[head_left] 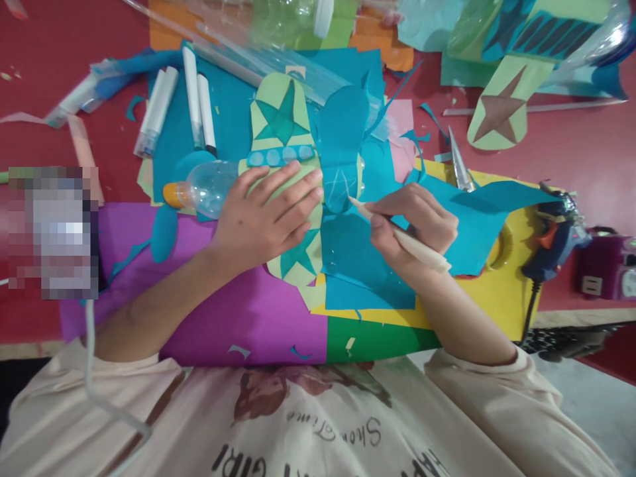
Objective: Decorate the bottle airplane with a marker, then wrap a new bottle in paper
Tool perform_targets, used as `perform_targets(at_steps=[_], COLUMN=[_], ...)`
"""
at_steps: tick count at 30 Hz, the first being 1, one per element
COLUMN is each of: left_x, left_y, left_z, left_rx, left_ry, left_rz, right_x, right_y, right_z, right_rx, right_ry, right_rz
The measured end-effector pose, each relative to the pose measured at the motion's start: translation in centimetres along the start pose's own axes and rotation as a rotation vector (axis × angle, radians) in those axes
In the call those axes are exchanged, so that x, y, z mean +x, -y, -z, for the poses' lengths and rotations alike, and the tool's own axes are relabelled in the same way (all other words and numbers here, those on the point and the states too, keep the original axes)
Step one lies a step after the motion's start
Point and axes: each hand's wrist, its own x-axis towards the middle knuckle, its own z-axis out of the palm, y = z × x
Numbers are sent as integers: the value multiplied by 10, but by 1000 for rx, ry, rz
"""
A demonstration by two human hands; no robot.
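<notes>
Through the head camera, taking the middle of the picture as my dial's hub, I have the left hand at 10 o'clock, palm down over the pale green paper around a clear bottle. Its fingers are slightly spread, their tips near the left edge of a rounded blue cut-out. The bottle lies on its side, its orange cap towards 9 o'clock.

The right hand sits at 3 o'clock, pinching a slim white pencil-like tool between thumb and fingers, the others curled under. Its tip is at the cut-out, near 12 o'clock, beside pale lines like part of a star; I can't tell whether it touches.

At 11 o'clock I see a pale green tab with a blue-green star, and a blue band of pale dots just beneath. White markers lie at 10 o'clock, scissors at 2, and a dark blue glue gun at 3. A purple sheet spreads at 8 o'clock, a dark green one at 5.
</notes>
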Motion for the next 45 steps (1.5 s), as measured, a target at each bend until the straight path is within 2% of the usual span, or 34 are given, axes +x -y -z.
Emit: perform_targets(at_steps=[7,12,16,18,22,24,36,41,45], left_x=[0,1,0,0,0,0,1,-1,-1], left_y=[-2,-1,-1,-1,-2,-2,-3,1,1], left_z=[1,0,0,0,-1,-2,-1,-3,-4], left_rx=[-2,-33,-2,24,58,48,5,-36,-5], left_ry=[6,16,-7,-8,-2,-1,-17,-51,-63], left_rz=[48,21,13,8,26,52,72,-14,-5], right_x=[2,0,-3,-4,-2,-2,-3,-2,0], right_y=[-1,0,3,4,4,4,4,4,4], right_z=[-1,0,2,0,-6,-9,-12,-11,-9], right_rx=[13,2,87,121,101,96,82,63,60], right_ry=[8,18,-114,-138,-2,26,54,34,22], right_rz=[21,5,-54,-64,-30,-21,-56,-9,1])
